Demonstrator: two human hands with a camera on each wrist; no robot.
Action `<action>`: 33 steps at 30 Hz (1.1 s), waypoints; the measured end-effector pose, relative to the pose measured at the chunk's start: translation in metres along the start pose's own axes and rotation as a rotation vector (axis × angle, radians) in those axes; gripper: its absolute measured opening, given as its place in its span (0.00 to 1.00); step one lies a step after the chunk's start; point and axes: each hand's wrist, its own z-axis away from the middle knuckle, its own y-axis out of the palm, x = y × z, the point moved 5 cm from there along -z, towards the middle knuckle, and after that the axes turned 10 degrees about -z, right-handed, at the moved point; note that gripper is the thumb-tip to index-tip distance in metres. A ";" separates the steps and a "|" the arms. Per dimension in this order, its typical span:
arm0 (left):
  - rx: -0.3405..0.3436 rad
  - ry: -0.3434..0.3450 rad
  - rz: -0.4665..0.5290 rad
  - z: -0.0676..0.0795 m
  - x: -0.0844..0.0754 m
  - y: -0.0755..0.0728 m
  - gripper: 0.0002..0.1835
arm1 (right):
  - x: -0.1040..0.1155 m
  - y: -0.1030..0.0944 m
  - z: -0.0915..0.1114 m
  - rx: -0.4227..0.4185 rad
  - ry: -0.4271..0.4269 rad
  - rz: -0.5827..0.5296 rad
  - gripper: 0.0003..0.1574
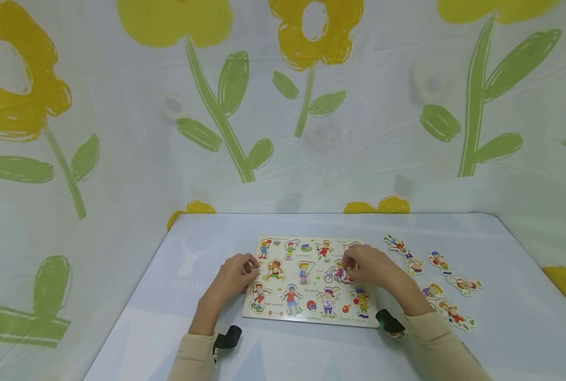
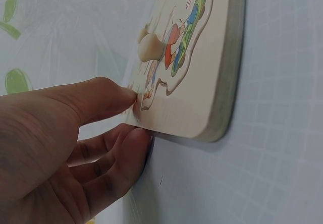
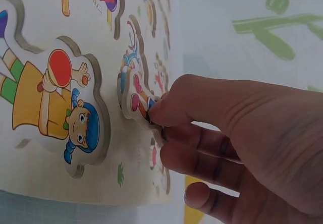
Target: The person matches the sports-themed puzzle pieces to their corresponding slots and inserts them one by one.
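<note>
The puzzle board (image 1: 290, 275) is placed flat at the middle of the table (image 1: 169, 301), with pictured figures spread across its face. Its left edge is gripped by the left hand (image 1: 237, 272) — the thumb is set at the top face and the curled fingers at the edge below. A round knob (image 2: 150, 47) is seen projecting from the face near the skateboard figure (image 2: 189, 30).

At the right part of the board, a cut-out piece (image 3: 132, 100) with pink details is pinched between the thumb and fingers of the right hand (image 1: 366, 264) — whether it is seated in a recess cannot be determined. The table-tennis figure (image 1: 361, 302) is located at the near right corner. Loose pieces (image 1: 455, 316) are scattered on the table to the right.
</note>
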 end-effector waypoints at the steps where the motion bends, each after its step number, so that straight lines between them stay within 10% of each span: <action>1: 0.000 -0.002 0.000 0.000 0.000 0.000 0.05 | 0.000 0.001 -0.001 0.002 -0.009 -0.002 0.07; 33: 0.005 0.006 0.010 0.004 -0.003 -0.003 0.04 | 0.049 0.041 -0.062 -0.037 -0.157 -0.092 0.05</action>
